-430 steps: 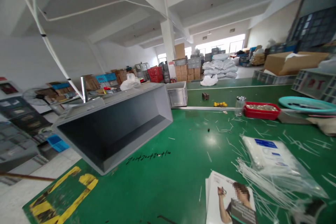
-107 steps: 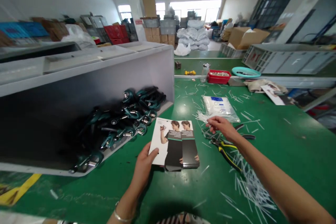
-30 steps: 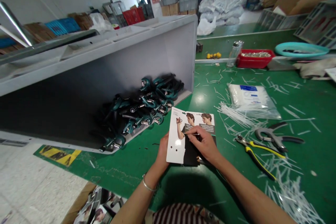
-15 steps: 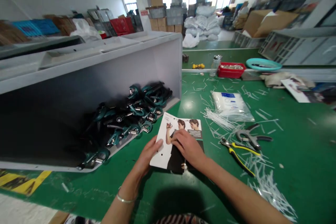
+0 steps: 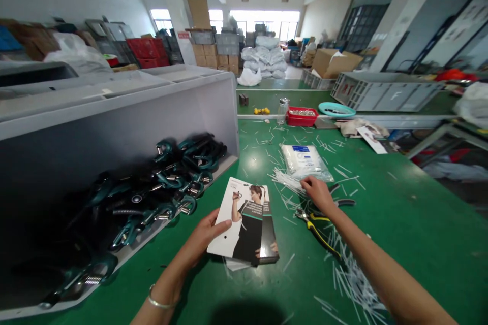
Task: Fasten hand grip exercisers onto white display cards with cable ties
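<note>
Printed card (image 5: 238,223) gripped by left hand (image 5: 208,236) above green surface (image 5: 259,294), right hand (image 5: 318,194) with fingers drawn narrow at white zip ties (image 5: 287,179), yellow-handled pliers (image 5: 318,233) laid just beside, plastic bag (image 5: 305,161) beyond, grey crate (image 5: 213,96) of dark grips (image 5: 168,177) placed leftward.

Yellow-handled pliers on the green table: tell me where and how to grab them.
Grip the pliers around the middle of the nearer handle, probably best from above on the wearer's side. It lies long and uncovered, while the other handle is partly hidden by the right arm.
</note>
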Demonstrator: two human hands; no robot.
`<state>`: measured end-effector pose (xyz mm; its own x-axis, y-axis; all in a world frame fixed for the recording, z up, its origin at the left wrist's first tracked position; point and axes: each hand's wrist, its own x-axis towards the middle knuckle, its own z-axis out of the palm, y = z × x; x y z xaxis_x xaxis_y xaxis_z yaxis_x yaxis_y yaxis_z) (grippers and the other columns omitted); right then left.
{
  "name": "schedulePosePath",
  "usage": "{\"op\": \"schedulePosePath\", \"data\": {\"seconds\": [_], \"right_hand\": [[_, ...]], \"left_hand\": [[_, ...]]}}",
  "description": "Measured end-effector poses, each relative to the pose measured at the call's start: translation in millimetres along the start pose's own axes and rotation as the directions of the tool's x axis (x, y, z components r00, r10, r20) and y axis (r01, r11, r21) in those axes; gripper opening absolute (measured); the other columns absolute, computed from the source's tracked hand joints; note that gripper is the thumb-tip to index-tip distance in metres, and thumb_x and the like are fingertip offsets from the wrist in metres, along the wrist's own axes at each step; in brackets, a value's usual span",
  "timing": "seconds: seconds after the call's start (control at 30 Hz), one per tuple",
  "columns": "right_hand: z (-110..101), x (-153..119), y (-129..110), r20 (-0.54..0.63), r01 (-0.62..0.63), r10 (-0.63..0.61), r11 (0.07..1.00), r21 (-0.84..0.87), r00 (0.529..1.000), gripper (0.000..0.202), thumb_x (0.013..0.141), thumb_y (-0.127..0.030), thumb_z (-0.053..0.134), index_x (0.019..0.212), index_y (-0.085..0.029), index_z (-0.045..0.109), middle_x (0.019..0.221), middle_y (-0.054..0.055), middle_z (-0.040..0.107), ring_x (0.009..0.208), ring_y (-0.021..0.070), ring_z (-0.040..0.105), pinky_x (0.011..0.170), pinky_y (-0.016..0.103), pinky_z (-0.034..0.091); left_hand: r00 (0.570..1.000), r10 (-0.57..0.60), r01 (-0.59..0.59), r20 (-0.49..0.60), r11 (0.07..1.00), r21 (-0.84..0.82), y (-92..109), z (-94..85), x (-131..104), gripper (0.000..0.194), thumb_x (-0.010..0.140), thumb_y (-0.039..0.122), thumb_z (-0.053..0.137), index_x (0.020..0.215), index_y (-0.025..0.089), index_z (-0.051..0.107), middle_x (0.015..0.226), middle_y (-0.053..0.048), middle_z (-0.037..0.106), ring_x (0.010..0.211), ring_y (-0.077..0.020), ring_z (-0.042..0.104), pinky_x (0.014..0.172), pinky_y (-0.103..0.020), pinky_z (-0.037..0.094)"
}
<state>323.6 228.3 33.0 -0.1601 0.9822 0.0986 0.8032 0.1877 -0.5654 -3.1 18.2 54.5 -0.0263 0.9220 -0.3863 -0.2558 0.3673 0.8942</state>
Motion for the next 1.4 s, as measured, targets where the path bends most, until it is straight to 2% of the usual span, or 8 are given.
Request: {"op": "schedulePosePath", "data": {"seconds": [0.3, 0.43, 0.57, 0.7, 1.07, 1.17, 1.3, 1.4], "right_hand": [[10, 27, 23, -0.027, -0.157, 0.155, 0.981, -0.114, 0.988, 0.016, 0.082, -0.027, 0.057, 0.077, -0.015, 0.067, 0.084, 0.013, 0.070, 0.080, 0.0228, 0.063, 0.067, 0.028, 0.038], [-13, 12, 25, 0.028, -0.092, 0.093, 0.995, -0.032, 0.995, 0.023, 0.083, -0.034, 0.055, 0.074, -0.017, 0.067, 0.077, 0.008, 0.069, 0.073, 0.0212, 0.062, 0.065, 0.028, 0.039], [-27, -23, -2, 0.255, -0.113, 0.034, 0.947, 0.301, 0.966, 0.033, 0.083, -0.049, 0.058, 0.081, -0.018, 0.068, 0.058, 0.000, 0.061, 0.052, 0.0149, 0.055, 0.055, 0.026, 0.040], [-22, -59, -47, 0.488, -0.308, -0.064, 0.703, 0.641, 0.870, 0.032, 0.082, -0.050, 0.066, 0.082, -0.017, 0.065, 0.055, -0.004, 0.056, 0.048, 0.0103, 0.050, 0.050, 0.022, 0.039], [19, -82, -108, 0.581, -0.397, -0.237, 0.532, 0.748, 0.779, 0.032, 0.079, -0.048, 0.072, 0.080, -0.018, 0.062, 0.064, -0.001, 0.065, 0.052, 0.0121, 0.059, 0.054, 0.026, 0.050], [20, -74, -124, 0.523, -0.331, -0.245, 0.543, 0.771, 0.816, 0.031, 0.081, -0.047, 0.071, 0.084, -0.018, 0.059, 0.075, 0.005, 0.074, 0.056, 0.0150, 0.067, 0.058, 0.028, 0.055], [20, -65, -158, 0.224, -0.016, -0.267, 0.609, 0.793, 0.937, 0.027, 0.083, -0.044, 0.071, 0.086, -0.019, 0.062, 0.075, 0.004, 0.074, 0.061, 0.0160, 0.069, 0.062, 0.028, 0.056], [29, -66, -178, 0.109, 0.122, -0.316, 0.628, 0.769, 0.943, 0.025, 0.087, -0.044, 0.068, 0.089, -0.019, 0.065, 0.077, 0.005, 0.073, 0.066, 0.0171, 0.071, 0.064, 0.028, 0.057]], "left_hand": [[0.997, -0.072, 0.071, 0.001, 0.995, -0.071, 0, -1.2, -4, 0.056, 0.074, 0.036, 0.080, 0.122, 0.014, 0.063, 0.102, -0.012, 0.074, 0.077, -0.0212, 0.071, 0.065, -0.027, 0.055], [0.978, -0.080, 0.033, -0.192, 0.971, -0.237, -5, -13.7, -22, 0.054, 0.071, 0.026, 0.082, 0.121, 0.016, 0.065, 0.119, -0.012, 0.070, 0.100, -0.0245, 0.069, 0.088, -0.033, 0.055], [0.944, -0.040, -0.019, -0.328, 0.985, -0.172, 2, -18.1, -25, 0.056, 0.072, 0.030, 0.082, 0.123, 0.017, 0.063, 0.115, -0.010, 0.072, 0.096, -0.0244, 0.070, 0.090, -0.036, 0.054], [0.947, 0.093, -0.088, -0.308, 0.996, 0.028, 16, -16.8, -19, 0.057, 0.072, 0.039, 0.081, 0.120, 0.015, 0.064, 0.108, -0.011, 0.074, 0.093, -0.0242, 0.069, 0.086, -0.034, 0.052], [0.962, 0.176, -0.162, -0.207, 0.983, 0.083, 11, -29.4, -2, 0.047, 0.075, 0.040, 0.077, 0.111, 0.013, 0.065, 0.098, -0.010, 0.074, 0.084, -0.0208, 0.068, 0.071, -0.028, 0.050], [0.964, 0.225, -0.205, -0.143, 0.968, 0.144, 25, -32.5, 1, 0.044, 0.077, 0.040, 0.075, 0.110, 0.012, 0.065, 0.093, -0.009, 0.073, 0.078, -0.0183, 0.066, 0.066, -0.026, 0.048], [0.964, 0.262, -0.248, -0.041, 0.945, 0.215, 43, -26.1, 10, 0.043, 0.078, 0.042, 0.072, 0.108, 0.011, 0.066, 0.079, -0.005, 0.069, 0.064, -0.0148, 0.060, 0.057, -0.024, 0.045], [0.956, 0.293, -0.281, -0.006, 0.922, 0.267, 47, -18.5, 15, 0.042, 0.080, 0.043, 0.070, 0.108, 0.011, 0.068, 0.078, -0.004, 0.068, 0.061, -0.0136, 0.057, 0.055, -0.024, 0.044]]}}
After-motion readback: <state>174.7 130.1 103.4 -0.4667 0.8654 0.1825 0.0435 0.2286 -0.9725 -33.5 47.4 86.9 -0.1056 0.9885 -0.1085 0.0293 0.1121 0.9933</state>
